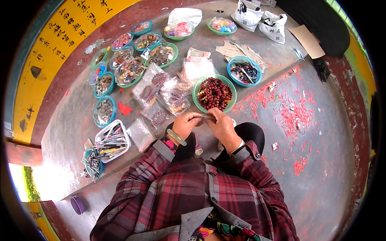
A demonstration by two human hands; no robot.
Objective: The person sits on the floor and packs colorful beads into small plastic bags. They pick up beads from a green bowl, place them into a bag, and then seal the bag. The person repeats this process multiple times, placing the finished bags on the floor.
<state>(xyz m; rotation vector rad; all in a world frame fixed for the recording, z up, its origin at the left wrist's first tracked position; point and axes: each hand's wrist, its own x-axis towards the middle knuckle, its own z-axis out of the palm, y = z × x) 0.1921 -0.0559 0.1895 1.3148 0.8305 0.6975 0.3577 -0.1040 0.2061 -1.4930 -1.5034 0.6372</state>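
Small clear plastic bag [205, 117] is pinched btwn both hands, right in front of the person's chest and just below the green bowl of dark red beads [213, 94]. Left hand [185, 124] has fingers together, clamped on the bag's left end, w/ a pale green bangle [177, 137] on that wrist. Right hand [222, 125] has thumb and fingers closed on the right end, dark watch strap at the wrist. Can't tell what's inside the bag, too small. To the left of the bead bowl there's a pile of clear packets [163, 94] w/ bracelets in them. Blue bowl [244, 71] sits up right of the beads. White tray of pens and tools [112, 140] is near the left elbow. Red scraps [293, 116] litter the floor on the right.
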